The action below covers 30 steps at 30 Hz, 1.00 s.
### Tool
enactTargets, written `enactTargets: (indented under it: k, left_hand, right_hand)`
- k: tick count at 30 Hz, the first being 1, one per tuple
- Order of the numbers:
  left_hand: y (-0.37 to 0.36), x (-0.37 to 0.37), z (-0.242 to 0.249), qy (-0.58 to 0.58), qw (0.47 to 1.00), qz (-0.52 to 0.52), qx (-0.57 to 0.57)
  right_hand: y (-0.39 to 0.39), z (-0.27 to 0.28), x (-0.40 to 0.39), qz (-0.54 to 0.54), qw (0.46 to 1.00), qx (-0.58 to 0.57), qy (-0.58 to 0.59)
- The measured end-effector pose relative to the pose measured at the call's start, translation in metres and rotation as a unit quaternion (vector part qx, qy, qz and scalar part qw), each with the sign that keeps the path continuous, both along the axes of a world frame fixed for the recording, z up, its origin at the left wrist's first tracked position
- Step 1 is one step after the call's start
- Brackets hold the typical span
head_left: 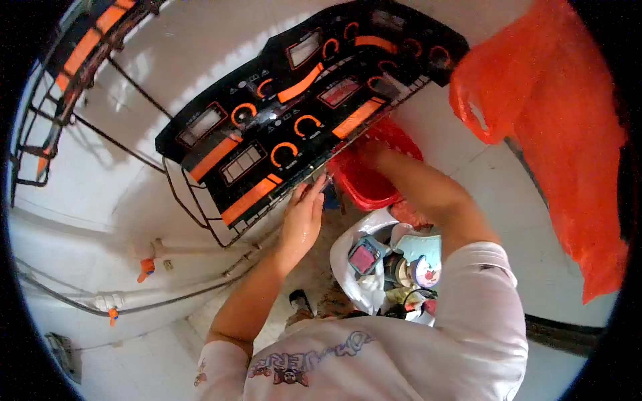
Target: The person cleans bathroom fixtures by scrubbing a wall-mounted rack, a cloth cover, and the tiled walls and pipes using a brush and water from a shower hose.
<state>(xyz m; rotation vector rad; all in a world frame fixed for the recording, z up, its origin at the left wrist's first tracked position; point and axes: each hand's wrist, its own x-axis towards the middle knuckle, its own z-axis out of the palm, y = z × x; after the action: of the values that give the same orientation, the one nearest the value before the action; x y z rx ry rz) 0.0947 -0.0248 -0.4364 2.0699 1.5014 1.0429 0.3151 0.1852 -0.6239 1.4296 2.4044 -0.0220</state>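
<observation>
My left hand point(304, 217) reaches up to the lower edge of a wire rack point(194, 200). Its fingers are stretched out, with the tips against the edge. Glossy black panels point(287, 113) with orange stripes, dials and small windows lie along the rack. My right hand point(366, 155) is down inside a red plastic basin point(384, 190) below the panels' right part. Shadow and motion blur hide its fingers, so what it holds cannot be made out.
A white bag point(344, 257) with tubs and packets stands below the basin. At right hangs a large red plastic bag point(548, 127). A second rack with a similar panel point(87, 47) is at upper left. Pipes with orange-handled valves point(146, 269) run along the left wall.
</observation>
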Motion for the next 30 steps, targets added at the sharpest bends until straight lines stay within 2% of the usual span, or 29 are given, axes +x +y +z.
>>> enactTargets:
  k: [1, 3, 5, 6, 7, 9, 11, 12, 13, 16, 17, 19, 22, 23, 24, 26, 28, 30]
  left_hand:
    - [-0.002, -0.001, -0.002, 0.004, 1.0, 0.009, -0.008]
    - [-0.002, -0.002, -0.003, 0.017, 0.999, 0.018, -0.022]
    - [-0.003, -0.002, -0.004, -0.005, 1.0, 0.006, -0.014]
    - [-0.002, -0.003, -0.004, -0.014, 1.0, 0.001, -0.01]
    - [-0.001, -0.004, -0.001, -0.023, 0.999, 0.003, -0.026]
    - [-0.003, -0.006, 0.003, -0.041, 0.997, 0.009, -0.061]
    - [-0.002, -0.004, 0.0, -0.026, 1.0, 0.004, -0.01]
    - [-0.001, -0.003, -0.002, -0.019, 1.0, -0.001, 0.015]
    - [0.001, 0.0, -0.002, -0.012, 1.0, -0.009, -0.019]
    - [0.009, 0.023, -0.002, -0.006, 0.992, -0.031, -0.12]
    - [0.014, 0.03, -0.01, -0.003, 0.993, -0.057, -0.106]
    - [0.023, 0.046, -0.022, 0.008, 0.985, -0.097, -0.139]
    - [0.023, 0.051, -0.029, 0.072, 0.989, -0.09, -0.094]
    - [0.024, 0.052, -0.036, 0.077, 0.991, -0.084, -0.072]
    - [0.023, 0.052, -0.045, 0.083, 0.992, -0.078, -0.053]
    - [0.021, 0.051, -0.049, 0.105, 0.99, -0.08, -0.058]
    - [0.021, 0.053, -0.04, 0.13, 0.982, -0.091, -0.102]
    - [0.02, 0.055, -0.051, 0.138, 0.983, -0.083, -0.089]
  right_hand:
    - [-0.008, 0.01, 0.007, -0.032, 0.994, -0.048, 0.097]
    - [-0.02, 0.043, 0.007, 0.067, 0.985, -0.161, 0.002]
    - [-0.019, 0.085, 0.008, 0.158, 0.949, -0.256, -0.093]
    - [-0.017, 0.098, 0.009, 0.17, 0.936, -0.286, -0.115]
    - [-0.011, 0.103, 0.007, 0.15, 0.936, -0.299, -0.114]
    - [-0.003, 0.113, -0.002, 0.034, 0.953, -0.294, -0.067]
    - [0.0, 0.111, -0.012, -0.078, 0.962, -0.259, -0.02]
    - [-0.003, 0.101, -0.013, -0.098, 0.968, -0.233, -0.016]
    - [-0.006, 0.094, -0.01, -0.094, 0.973, -0.211, -0.021]
    - [-0.031, 0.075, 0.005, 0.015, 0.982, -0.168, -0.087]
    - [-0.035, 0.073, 0.011, 0.066, 0.976, -0.172, -0.119]
    - [-0.032, 0.07, 0.023, 0.16, 0.949, -0.197, -0.187]
    - [-0.006, 0.076, 0.025, 0.294, 0.897, -0.254, -0.21]
    - [0.002, 0.084, 0.018, 0.086, 0.941, -0.294, -0.142]
    - [-0.003, 0.122, -0.007, -0.127, 0.936, -0.321, -0.064]
    - [-0.012, 0.135, -0.019, -0.25, 0.913, -0.322, -0.008]
    - [-0.033, 0.117, -0.007, -0.074, 0.953, -0.29, -0.056]
    - [-0.057, 0.101, 0.007, 0.102, 0.958, -0.248, -0.105]
